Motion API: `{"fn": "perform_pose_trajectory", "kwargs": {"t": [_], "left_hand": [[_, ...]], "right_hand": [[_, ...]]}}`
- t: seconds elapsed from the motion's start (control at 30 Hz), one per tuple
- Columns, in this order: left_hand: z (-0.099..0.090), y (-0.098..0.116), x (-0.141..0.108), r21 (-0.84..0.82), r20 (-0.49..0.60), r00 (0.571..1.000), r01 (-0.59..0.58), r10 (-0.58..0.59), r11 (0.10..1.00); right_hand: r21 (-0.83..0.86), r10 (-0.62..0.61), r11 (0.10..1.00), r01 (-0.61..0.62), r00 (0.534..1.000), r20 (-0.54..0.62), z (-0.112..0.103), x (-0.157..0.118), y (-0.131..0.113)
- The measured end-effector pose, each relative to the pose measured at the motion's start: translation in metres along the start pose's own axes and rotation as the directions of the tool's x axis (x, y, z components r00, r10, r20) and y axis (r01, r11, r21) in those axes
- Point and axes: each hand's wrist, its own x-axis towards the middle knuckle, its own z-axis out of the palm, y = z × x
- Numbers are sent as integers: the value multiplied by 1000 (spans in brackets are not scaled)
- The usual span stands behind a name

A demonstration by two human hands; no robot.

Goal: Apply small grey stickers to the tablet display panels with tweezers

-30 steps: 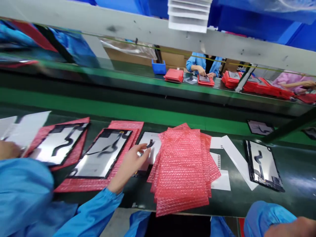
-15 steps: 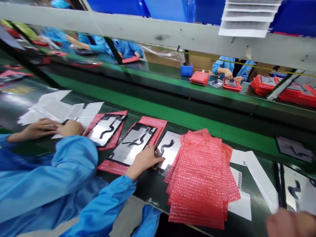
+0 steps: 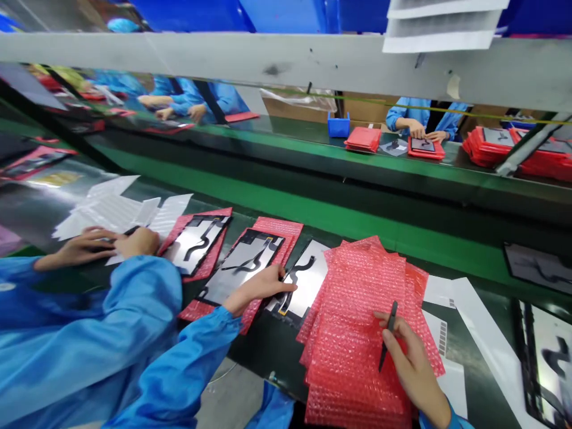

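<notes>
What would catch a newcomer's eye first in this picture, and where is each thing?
Probably the fanned stack of red bubble bags, front and centre-right on the dark bench. Over it, the right hand holds a slim black tool. Just left of the stack, the left hand is at a screen panel, while blue bins line the top.

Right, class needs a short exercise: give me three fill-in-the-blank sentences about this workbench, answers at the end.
The slim dark tool is in the wearer's ____ hand. The left hand is at the panel just ____ of the big red sleeve pile. The small bin across the way is ____.
Missing words: right; left; blue.
</notes>
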Motion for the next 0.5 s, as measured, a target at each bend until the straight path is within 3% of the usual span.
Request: {"fn": "perform_pose_trajectory", "kwargs": {"t": [0.2, 0.33, 0.43, 0.5], "left_hand": [[-4, 10, -22, -370, -63, 995, -94, 76, 924], [-29, 20, -44, -491, -218, 975, -136, 30, 861], [-58, 40, -73, -565, -403, 908, -146, -118, 812], [-68, 59, -93, -611, -472, 855, -144, -213, 778]], "right_hand": [[-49, 4, 999, -6, 999, -33, 7, -2, 8], [35, 29, 999, -27, 998, -50, 8, -2, 5], [172, 23, 985, 2, 989, -145, 8, -2, -1], [269, 0, 961, 62, 974, -224, 3, -2, -4]]}}
